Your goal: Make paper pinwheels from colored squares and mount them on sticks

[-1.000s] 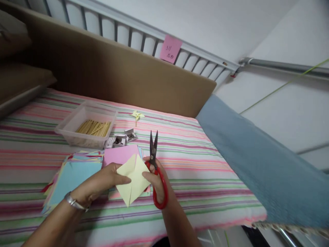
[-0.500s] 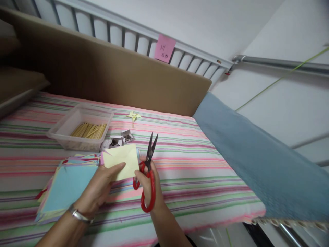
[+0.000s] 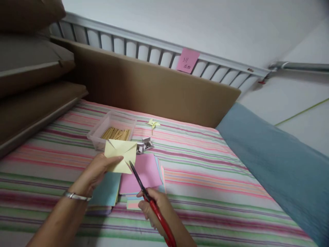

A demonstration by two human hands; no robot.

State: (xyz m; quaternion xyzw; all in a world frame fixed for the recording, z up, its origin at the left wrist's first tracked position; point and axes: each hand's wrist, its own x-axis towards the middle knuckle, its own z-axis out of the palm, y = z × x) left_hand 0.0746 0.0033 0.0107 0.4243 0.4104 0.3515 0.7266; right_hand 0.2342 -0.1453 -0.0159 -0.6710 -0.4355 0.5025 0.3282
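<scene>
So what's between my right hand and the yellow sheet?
In the head view, the blades of the red-handled scissors run from your right hand to the yellow sheet, with pink paper below.

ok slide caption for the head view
Left hand holds a slit yellow paper square; right hand holds red-handled scissors near its corner.

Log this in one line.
left hand: holds yellow paper; right hand: holds red-handled scissors, tips at paper's right edge; pinwheel: on striped cloth

pale wall [image 3: 231,29] behind, apparently, a radiator [image 3: 143,52]
</scene>
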